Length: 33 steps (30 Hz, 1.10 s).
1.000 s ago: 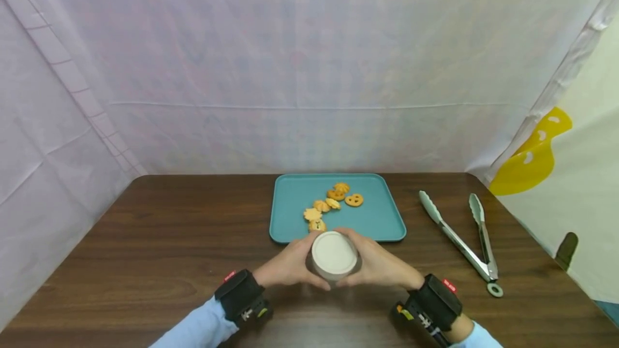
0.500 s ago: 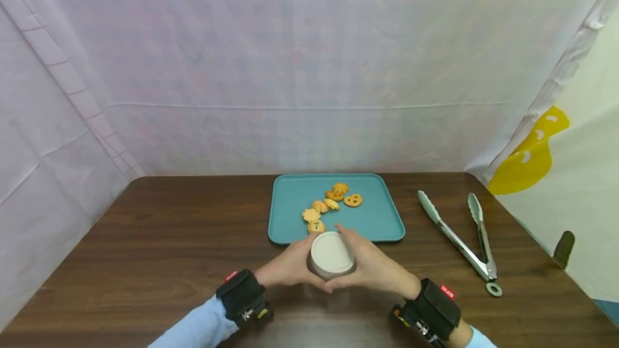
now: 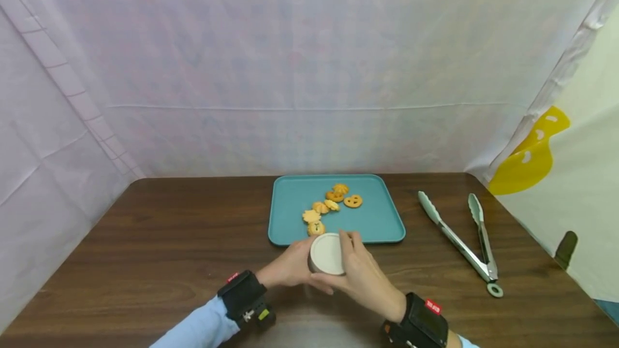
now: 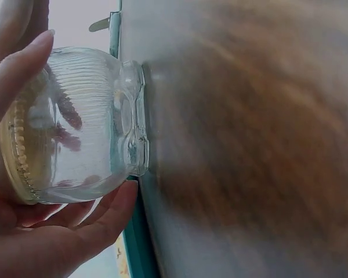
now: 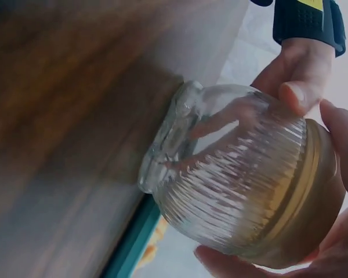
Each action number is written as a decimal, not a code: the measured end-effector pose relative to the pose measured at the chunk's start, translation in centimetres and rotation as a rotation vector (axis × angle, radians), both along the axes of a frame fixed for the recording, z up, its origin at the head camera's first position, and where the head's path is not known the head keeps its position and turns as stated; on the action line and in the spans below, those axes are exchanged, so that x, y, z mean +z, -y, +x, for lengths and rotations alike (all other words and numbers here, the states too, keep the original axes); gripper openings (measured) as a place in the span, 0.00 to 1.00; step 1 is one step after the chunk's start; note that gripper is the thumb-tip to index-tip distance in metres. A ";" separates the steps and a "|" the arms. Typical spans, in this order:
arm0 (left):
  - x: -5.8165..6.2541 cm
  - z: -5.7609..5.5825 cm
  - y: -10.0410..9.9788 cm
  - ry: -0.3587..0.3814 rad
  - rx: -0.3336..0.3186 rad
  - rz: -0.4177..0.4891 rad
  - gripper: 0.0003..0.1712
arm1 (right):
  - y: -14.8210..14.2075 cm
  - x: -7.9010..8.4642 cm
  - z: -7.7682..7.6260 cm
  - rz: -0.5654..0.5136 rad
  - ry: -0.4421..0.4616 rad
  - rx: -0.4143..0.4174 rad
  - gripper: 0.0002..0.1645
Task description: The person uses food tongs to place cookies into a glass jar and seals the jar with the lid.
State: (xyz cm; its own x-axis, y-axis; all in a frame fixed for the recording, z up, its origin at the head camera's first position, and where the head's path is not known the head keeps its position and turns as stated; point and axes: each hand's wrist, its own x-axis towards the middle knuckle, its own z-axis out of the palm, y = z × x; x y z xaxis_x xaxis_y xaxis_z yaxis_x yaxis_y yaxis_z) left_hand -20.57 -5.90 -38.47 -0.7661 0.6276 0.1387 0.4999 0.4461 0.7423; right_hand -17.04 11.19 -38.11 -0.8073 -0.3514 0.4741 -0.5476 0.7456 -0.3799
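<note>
A clear ribbed glass jar (image 4: 87, 127) stands upright on its footed base on the brown table. Its round off-white lid (image 3: 326, 254) is seated on top. My left hand (image 3: 289, 266) holds the glass body from the left, thumb and fingers around it. From the right, my right hand (image 3: 365, 278) grips the lid, with fingers over its far right edge and thumb along the near side. Through the glass in the right wrist view, the jar (image 5: 232, 168) appears to hold nothing, and left-hand fingers show behind it.
Just beyond the jar lies a teal tray (image 3: 372, 224) with several cookies (image 3: 311, 215) and a pretzel (image 3: 353, 201). Spread metal tongs (image 3: 464, 246) with pale tips lie to the right. A white curtain (image 3: 290, 69) hangs behind the table.
My right hand has turned around the lid, its wrist swinging nearer and leftward, its fingers now higher on the lid. The jar has shifted slightly left; my left hand stays around it.
</note>
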 end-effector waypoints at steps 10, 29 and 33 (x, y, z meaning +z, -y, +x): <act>-0.2 -0.2 0.1 0.063 0.007 -0.003 0.50 | -0.3 -0.3 -0.5 0.049 -0.126 0.010 0.48; -0.4 -0.7 0.1 0.018 0.005 -0.020 0.49 | -1.4 -0.1 -1.7 -0.023 -0.080 0.180 0.44; -0.4 -0.7 0.1 0.027 -0.001 -0.022 0.50 | -1.9 0.1 -2.2 -0.025 0.012 0.261 0.43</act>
